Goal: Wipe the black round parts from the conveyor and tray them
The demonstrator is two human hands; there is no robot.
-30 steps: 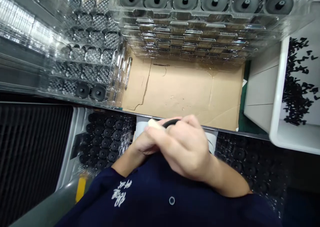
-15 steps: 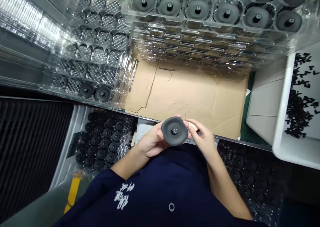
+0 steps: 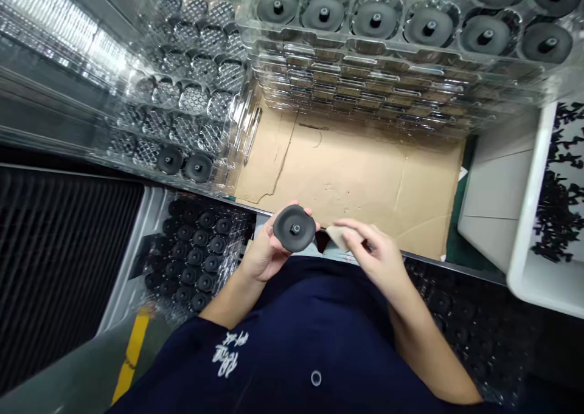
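Note:
A dark grey rounded disc (image 3: 292, 236) with a short hollow post at its centre faces up at me in my left hand (image 3: 264, 253). The fingers of that hand wrap its edge from behind and below. To its right, my right hand (image 3: 381, 250) pinches a flat beige pad (image 3: 337, 238) between thumb and fingers. Its exact material I cannot make out. Disc and pad are apart, a small gap between them. Both hands are over the near edge of the cardboard sheet (image 3: 347, 171), close to my body.
Stacked clear plastic trays (image 3: 365, 49) with similar discs stand at the back. At left lies another clear tray (image 3: 191, 116) with two discs in its front row. A white bin (image 3: 524, 244) at right holds small black parts. Below are more disc-filled trays (image 3: 194, 250).
My left hand has moved left with the disc, away from my right hand. The beige pad now shows more fully in my right hand. The whole view has shifted slightly.

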